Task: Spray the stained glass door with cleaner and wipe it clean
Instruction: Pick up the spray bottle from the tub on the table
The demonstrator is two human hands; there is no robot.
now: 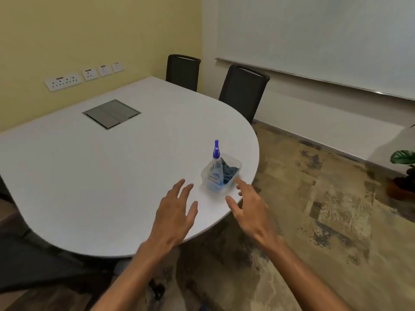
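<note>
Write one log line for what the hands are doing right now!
left hand open | right hand open | both near clear bin | spray bottle, blue cloth inside | nothing held

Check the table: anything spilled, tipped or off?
Nothing stands out. The spray bottle stands upright in the clear bin with the blue cloth, near the table edge. Both hands are open and empty.

White table (89,176); clear tub (235,164) holding blue-capped spray bottle (216,167) and blue cloth (229,172); black chairs (243,90) at one o'clock; yellow wall (89,30); mottled tan-grey carpet (314,221).
</note>
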